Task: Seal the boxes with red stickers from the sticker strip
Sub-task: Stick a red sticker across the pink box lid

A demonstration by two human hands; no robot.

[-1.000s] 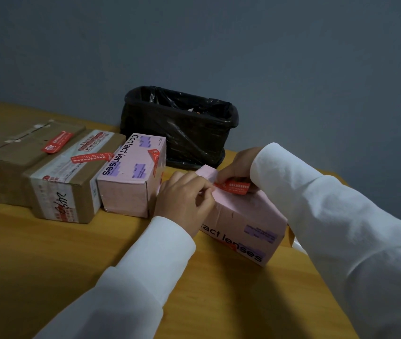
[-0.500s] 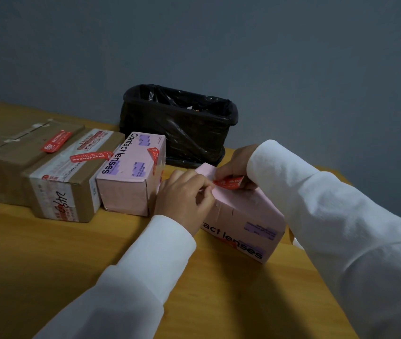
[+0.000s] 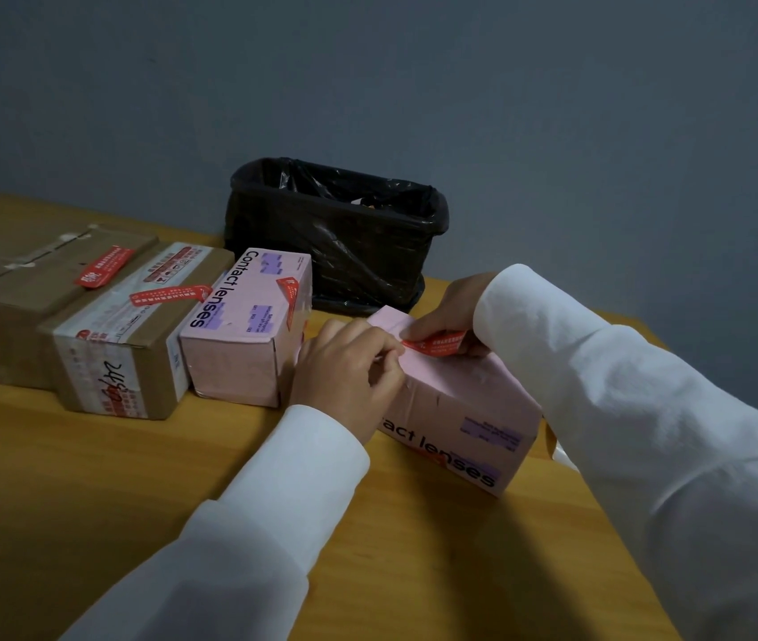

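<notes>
A pink "Contact lenses" box [image 3: 456, 409] lies tilted on the wooden table in front of me. My left hand [image 3: 349, 367] grips its left end, fingers curled over the top edge. My right hand [image 3: 449, 312] pinches a red sticker [image 3: 437, 342] and holds it against the box's upper face near the flap. Three other boxes stand in a row at the left, each with a red sticker on top: a second pink box [image 3: 247, 330], a taped brown carton [image 3: 136, 335] and a large brown carton [image 3: 21, 289]. The sticker strip is not visible.
A black bin lined with a black bag [image 3: 335, 233] stands against the grey wall behind the pink boxes. The wooden table [image 3: 90, 478] stretches toward me, and its right edge runs diagonally under my right sleeve.
The red sticker has shifted slightly left and up along the box's top under my right fingers. My left hand and the box have stayed in place.
</notes>
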